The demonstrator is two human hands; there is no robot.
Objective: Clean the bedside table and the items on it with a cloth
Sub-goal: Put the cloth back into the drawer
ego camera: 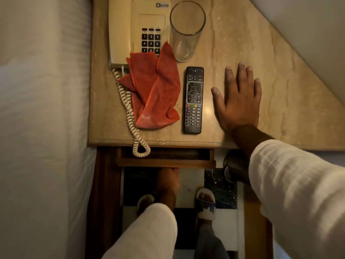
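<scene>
My right hand lies flat and spread on the bare marble of the bedside table, gripping nothing, probably as a brace. My left hand is under the front edge at the open drawer; I cannot tell whether it grips. The red cloth lies crumpled near the front edge, its long axis running front to back, its far corner over the telephone keypad. The remote control lies parallel beside it, the drinking glass behind.
</scene>
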